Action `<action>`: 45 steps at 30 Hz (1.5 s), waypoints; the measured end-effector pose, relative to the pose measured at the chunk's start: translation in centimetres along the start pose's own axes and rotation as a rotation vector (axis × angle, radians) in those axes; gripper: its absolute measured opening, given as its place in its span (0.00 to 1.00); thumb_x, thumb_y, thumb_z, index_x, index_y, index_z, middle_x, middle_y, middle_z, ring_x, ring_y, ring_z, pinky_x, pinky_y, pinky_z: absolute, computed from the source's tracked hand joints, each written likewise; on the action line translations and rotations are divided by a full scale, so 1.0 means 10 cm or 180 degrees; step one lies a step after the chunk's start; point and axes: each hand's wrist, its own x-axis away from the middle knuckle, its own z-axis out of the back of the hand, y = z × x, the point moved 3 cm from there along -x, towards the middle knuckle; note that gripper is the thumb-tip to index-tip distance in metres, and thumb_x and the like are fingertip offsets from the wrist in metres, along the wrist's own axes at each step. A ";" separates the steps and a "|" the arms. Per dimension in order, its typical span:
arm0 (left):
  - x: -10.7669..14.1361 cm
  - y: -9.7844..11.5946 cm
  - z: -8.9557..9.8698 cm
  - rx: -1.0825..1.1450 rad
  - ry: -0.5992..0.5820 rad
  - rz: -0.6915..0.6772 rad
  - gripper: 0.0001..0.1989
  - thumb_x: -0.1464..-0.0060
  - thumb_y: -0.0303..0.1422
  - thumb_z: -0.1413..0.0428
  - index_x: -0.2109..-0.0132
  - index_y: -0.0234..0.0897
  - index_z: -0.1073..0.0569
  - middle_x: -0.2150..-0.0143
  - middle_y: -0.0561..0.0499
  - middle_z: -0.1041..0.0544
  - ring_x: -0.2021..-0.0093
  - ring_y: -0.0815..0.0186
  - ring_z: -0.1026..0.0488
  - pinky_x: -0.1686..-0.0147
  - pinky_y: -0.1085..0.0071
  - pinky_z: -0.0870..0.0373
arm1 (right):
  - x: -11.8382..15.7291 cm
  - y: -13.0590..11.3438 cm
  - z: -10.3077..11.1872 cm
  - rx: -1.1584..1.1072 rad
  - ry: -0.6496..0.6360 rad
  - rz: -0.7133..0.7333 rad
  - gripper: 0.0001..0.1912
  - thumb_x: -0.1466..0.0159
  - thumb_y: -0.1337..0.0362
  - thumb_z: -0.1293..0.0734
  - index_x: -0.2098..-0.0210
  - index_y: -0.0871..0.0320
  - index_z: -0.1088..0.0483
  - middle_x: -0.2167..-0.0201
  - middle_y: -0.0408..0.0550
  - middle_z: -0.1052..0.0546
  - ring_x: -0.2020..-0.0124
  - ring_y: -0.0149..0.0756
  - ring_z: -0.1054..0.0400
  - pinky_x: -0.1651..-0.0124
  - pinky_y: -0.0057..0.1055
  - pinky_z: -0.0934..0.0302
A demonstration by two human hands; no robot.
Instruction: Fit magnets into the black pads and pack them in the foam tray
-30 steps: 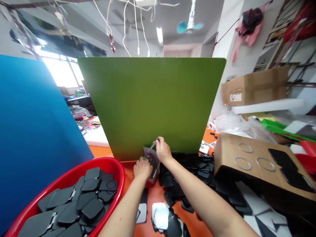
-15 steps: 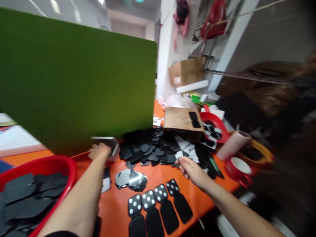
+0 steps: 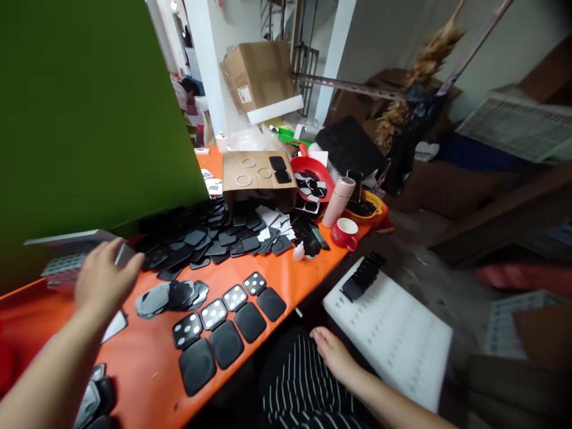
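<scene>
My left hand (image 3: 103, 275) reaches over the near side of a pale open box (image 3: 65, 265) by the green panel, thumb spread away from the fingers; it appears to hold nothing. Above my lap is my right hand (image 3: 334, 354), its fingers drawn together; anything between the fingertips is too small to make out. Several hinged black compact cases (image 3: 226, 344) lie unfolded in a row on the orange table (image 3: 286, 283), their lids showing white dots. Behind them is a small pile of shiny silver and dark plates (image 3: 172, 296). A heap of black flat pieces (image 3: 210, 238) stretches along the panel.
The green panel (image 3: 84, 119) walls off the table's far left. A cardboard box (image 3: 257, 173), red basket (image 3: 330, 185), pink bottle (image 3: 338, 202) and red mug (image 3: 343, 233) crowd the far right. Beside my lap stands a white slotted foam block (image 3: 397, 333) carrying black pieces.
The view has swung right and down. My right hand has gone from the edge of the heap to above my lap. My left hand is still at the pale box.
</scene>
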 end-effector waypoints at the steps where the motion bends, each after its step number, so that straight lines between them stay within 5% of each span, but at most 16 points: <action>1: 0.23 0.10 0.01 0.0112 -0.0016 -0.0291 0.24 0.53 0.43 0.52 0.49 0.40 0.39 0.45 0.58 0.36 0.45 0.63 0.41 0.50 0.67 0.43 | -0.04 0.01 -0.03 0.0045 0.0074 0.0074 0.20 0.40 0.47 0.49 0.68 0.56 0.37 0.84 0.37 0.45 0.84 0.28 0.50 0.80 0.25 0.55; 4: 0.97 0.28 0.00 0.0603 -0.0216 -0.0893 0.21 0.50 0.43 0.55 0.50 0.44 0.37 0.47 0.55 0.34 0.47 0.63 0.37 0.51 0.67 0.39 | -0.18 -0.02 -0.08 0.0181 0.0177 0.0314 0.18 0.39 0.51 0.49 0.69 0.56 0.37 0.81 0.40 0.40 0.80 0.29 0.45 0.76 0.25 0.51; 7: 1.61 0.32 -0.04 0.0990 -0.0557 -0.0868 0.19 0.50 0.44 0.54 0.52 0.46 0.35 0.48 0.52 0.34 0.49 0.59 0.35 0.61 0.67 0.30 | -0.29 -0.07 -0.11 0.0235 0.0129 0.0411 0.16 0.38 0.54 0.48 0.70 0.57 0.37 0.79 0.41 0.37 0.77 0.30 0.44 0.74 0.26 0.50; 9: 1.93 0.32 -0.06 0.1128 -0.0793 -0.0883 0.19 0.49 0.43 0.54 0.51 0.44 0.35 0.47 0.49 0.34 0.48 0.57 0.36 0.58 0.64 0.32 | -0.33 -0.09 -0.12 0.0220 0.0094 0.0418 0.14 0.39 0.56 0.47 0.70 0.57 0.37 0.77 0.42 0.36 0.76 0.30 0.43 0.73 0.26 0.50; 18: 2.69 0.19 -0.23 0.1408 -0.1317 -0.0688 0.16 0.47 0.40 0.53 0.52 0.44 0.34 0.49 0.48 0.32 0.48 0.58 0.36 0.51 0.58 0.36 | -0.46 -0.18 -0.12 -0.0133 -0.0589 0.0127 0.15 0.39 0.56 0.49 0.64 0.58 0.38 0.77 0.40 0.35 0.86 0.24 0.46 0.85 0.22 0.55; 22: 2.96 0.18 -0.26 0.1493 -0.1572 -0.0547 0.15 0.46 0.39 0.54 0.52 0.44 0.33 0.50 0.48 0.30 0.49 0.60 0.35 0.49 0.59 0.37 | -0.59 -0.25 -0.19 -0.0156 -0.0685 0.0157 0.17 0.41 0.52 0.48 0.71 0.58 0.40 0.76 0.41 0.35 0.86 0.22 0.48 0.86 0.20 0.56; 27: 3.06 -0.03 -0.15 0.1407 -0.1399 -0.0156 0.15 0.46 0.38 0.54 0.51 0.45 0.34 0.48 0.49 0.32 0.47 0.61 0.37 0.47 0.61 0.40 | -0.65 -0.30 -0.15 0.0112 -0.0792 0.0427 0.19 0.43 0.48 0.46 0.78 0.57 0.43 0.81 0.40 0.38 0.85 0.25 0.47 0.83 0.23 0.53; 31: 2.95 -0.52 0.02 0.1124 -0.0916 0.0313 0.16 0.46 0.39 0.55 0.51 0.44 0.34 0.48 0.48 0.33 0.47 0.60 0.37 0.49 0.61 0.39 | -0.62 -0.48 0.02 0.1073 -0.0917 0.1370 0.16 0.45 0.50 0.40 0.75 0.56 0.33 0.73 0.48 0.29 0.69 0.38 0.34 0.67 0.30 0.42; 35: 2.68 -1.05 0.17 0.0641 -0.0302 0.1207 0.23 0.49 0.44 0.55 0.50 0.36 0.36 0.52 0.42 0.33 0.49 0.55 0.36 0.50 0.59 0.41 | -0.55 -0.56 0.06 0.2090 -0.1566 0.1813 0.15 0.44 0.51 0.41 0.66 0.51 0.27 0.67 0.47 0.25 0.64 0.42 0.32 0.60 0.32 0.40; 40: 2.33 -1.36 0.04 0.0645 -0.0176 0.1877 0.37 0.60 0.50 0.47 0.46 0.29 0.39 0.56 0.36 0.30 0.53 0.47 0.33 0.55 0.55 0.40 | -0.37 -0.51 -0.14 0.2187 -0.1903 0.1697 0.20 0.39 0.51 0.45 0.57 0.52 0.29 0.56 0.47 0.28 0.54 0.41 0.35 0.50 0.31 0.44; 45: 2.24 -1.49 -0.04 0.1336 -0.0325 0.2053 0.29 0.62 0.44 0.43 0.51 0.36 0.35 0.59 0.43 0.26 0.57 0.54 0.29 0.60 0.64 0.35 | -0.09 -0.67 -0.51 0.1954 -0.2201 0.1738 0.20 0.38 0.52 0.45 0.56 0.53 0.30 0.55 0.47 0.28 0.53 0.38 0.36 0.50 0.28 0.45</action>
